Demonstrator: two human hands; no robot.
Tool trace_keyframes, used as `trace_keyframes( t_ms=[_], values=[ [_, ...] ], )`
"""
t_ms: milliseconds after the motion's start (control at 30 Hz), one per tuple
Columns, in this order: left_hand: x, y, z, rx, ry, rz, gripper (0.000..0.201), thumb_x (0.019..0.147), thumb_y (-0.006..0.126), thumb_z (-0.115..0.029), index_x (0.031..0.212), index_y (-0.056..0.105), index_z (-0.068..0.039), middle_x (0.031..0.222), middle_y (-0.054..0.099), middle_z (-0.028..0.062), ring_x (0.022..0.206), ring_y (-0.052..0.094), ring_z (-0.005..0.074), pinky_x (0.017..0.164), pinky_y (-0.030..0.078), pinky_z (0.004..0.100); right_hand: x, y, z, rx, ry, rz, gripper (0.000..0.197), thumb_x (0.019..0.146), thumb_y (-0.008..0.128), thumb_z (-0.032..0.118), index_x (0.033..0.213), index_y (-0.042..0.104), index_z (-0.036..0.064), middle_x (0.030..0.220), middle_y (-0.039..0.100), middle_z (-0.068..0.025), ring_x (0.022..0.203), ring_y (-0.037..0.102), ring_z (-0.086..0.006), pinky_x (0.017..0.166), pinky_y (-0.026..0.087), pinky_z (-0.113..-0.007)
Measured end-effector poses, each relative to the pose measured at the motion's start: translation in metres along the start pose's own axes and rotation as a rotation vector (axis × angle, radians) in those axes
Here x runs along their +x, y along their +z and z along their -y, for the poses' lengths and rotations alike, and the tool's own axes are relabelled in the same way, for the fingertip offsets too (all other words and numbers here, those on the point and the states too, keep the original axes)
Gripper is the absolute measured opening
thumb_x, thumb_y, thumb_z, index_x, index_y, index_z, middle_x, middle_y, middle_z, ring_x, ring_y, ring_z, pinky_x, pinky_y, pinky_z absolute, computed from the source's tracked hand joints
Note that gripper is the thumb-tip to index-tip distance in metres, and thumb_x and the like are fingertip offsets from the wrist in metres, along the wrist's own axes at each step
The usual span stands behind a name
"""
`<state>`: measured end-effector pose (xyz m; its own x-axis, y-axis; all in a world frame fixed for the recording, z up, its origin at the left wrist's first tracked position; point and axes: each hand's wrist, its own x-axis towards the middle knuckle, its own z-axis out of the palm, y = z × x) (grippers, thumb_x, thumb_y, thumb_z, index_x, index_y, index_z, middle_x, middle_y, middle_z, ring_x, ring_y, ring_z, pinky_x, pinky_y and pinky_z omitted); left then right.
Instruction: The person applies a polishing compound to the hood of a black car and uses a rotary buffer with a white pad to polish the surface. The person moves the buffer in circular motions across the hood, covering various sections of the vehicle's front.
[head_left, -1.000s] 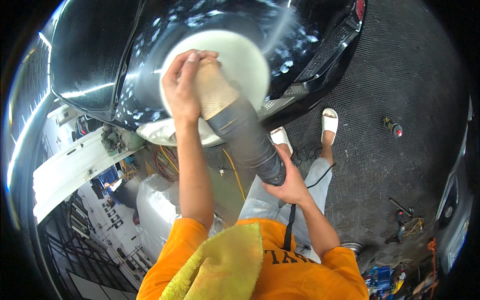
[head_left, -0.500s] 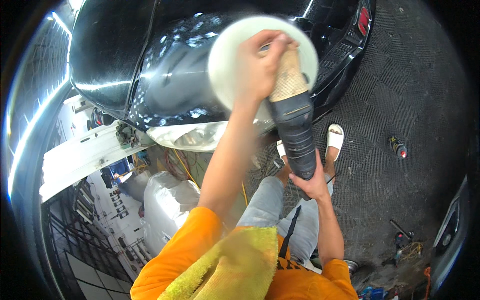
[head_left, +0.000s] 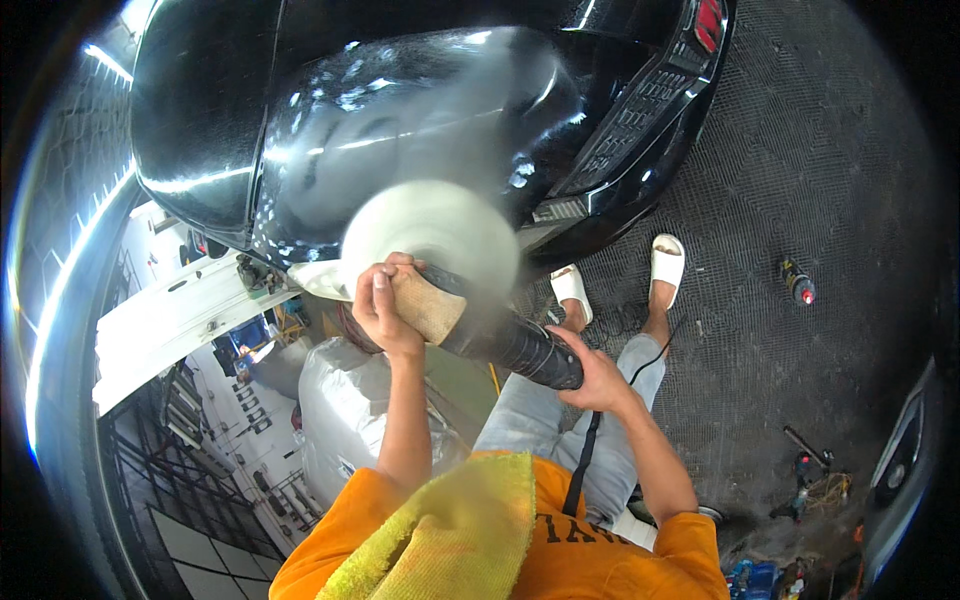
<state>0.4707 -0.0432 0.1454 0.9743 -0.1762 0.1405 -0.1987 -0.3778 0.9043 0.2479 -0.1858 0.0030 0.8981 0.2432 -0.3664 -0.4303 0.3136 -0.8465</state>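
Observation:
Both my hands are closed on a black car polisher point(head_left: 505, 340), held low and slanting. My left hand point(head_left: 388, 310) wraps the tan, tape-covered front by the pad; my right hand point(head_left: 598, 378) grips the rear of the body. The round whitish pad point(head_left: 430, 215) is blurred, as if spinning, over the near edge of a glossy black car hood point(head_left: 350, 150). Pad and machine cover much of the pale headlight point(head_left: 320, 280); whether the pad touches the paint I cannot tell. Hazy smears cross the hood. A black cord point(head_left: 590, 445) trails from the polisher's rear.
A yellow towel point(head_left: 450, 530) hangs over my orange shirt. To the left are a white panel point(head_left: 185, 310) and a silver-covered object point(head_left: 345, 410). A bottle point(head_left: 797, 282) lies on the dark textured floor. Tools point(head_left: 805, 475) and another car's edge point(head_left: 900, 470) are at lower right.
The polisher has come back toward me and left, from mid-hood to the near edge, and its body has swung more sideways. Both hands keep their hold.

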Motion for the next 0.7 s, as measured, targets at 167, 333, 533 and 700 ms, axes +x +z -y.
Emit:
trace_keyframes(
  t_ms=[167, 333, 533, 700],
  values=[
    [-0.009, 0.064, 0.006, 0.164, 0.007, 0.049, 0.023, 0.097, 0.054, -0.017, 0.096, 0.06, 0.006, 0.093, 0.067, 0.0186, 0.082, 0.065, 0.0243, 0.081, 0.052, 0.0347, -0.018, -0.026, -0.028, 0.053, -0.04, -0.137, 0.1, 0.06, 0.077, 0.004, 0.149, 0.033, 0.0152, 0.127, 0.06, -0.0162, 0.121, 0.058, -0.0318, 0.104, 0.042, -0.038],
    [0.02, 0.17, -0.035, 0.148, -0.044, 0.242, 0.021, 0.093, 0.061, -0.017, 0.093, 0.07, 0.002, 0.089, 0.072, 0.0096, 0.085, 0.066, 0.0163, 0.081, 0.051, 0.0308, -0.023, -0.056, -0.038, -0.073, -0.191, -0.439, 0.092, 0.064, 0.077, 0.005, 0.145, 0.035, 0.0, 0.132, 0.054, -0.0155, 0.124, 0.052, -0.0268, 0.108, 0.036, -0.037],
    [0.053, 0.238, -0.042, 0.018, 0.078, 0.398, 0.024, 0.091, 0.061, -0.018, 0.095, 0.069, 0.005, 0.09, 0.073, 0.0126, 0.085, 0.068, 0.0177, 0.084, 0.05, 0.0297, -0.008, -0.078, -0.055, 0.203, -0.057, -0.487, 0.094, 0.063, 0.081, 0.009, 0.144, 0.035, -0.0051, 0.128, 0.056, -0.016, 0.118, 0.055, -0.0261, 0.104, 0.039, -0.037],
    [0.048, 0.195, -0.022, 0.099, 0.166, 0.496, 0.022, 0.086, 0.065, -0.02, 0.096, 0.072, -0.001, 0.098, 0.074, 0.0135, 0.091, 0.071, 0.0252, 0.084, 0.053, 0.0345, -0.01, -0.04, -0.07, 0.168, -0.051, -0.482, 0.1, 0.065, 0.081, 0.011, 0.148, 0.027, -0.0043, 0.13, 0.055, -0.0146, 0.117, 0.054, -0.0243, 0.105, 0.039, -0.036]
  ],
)
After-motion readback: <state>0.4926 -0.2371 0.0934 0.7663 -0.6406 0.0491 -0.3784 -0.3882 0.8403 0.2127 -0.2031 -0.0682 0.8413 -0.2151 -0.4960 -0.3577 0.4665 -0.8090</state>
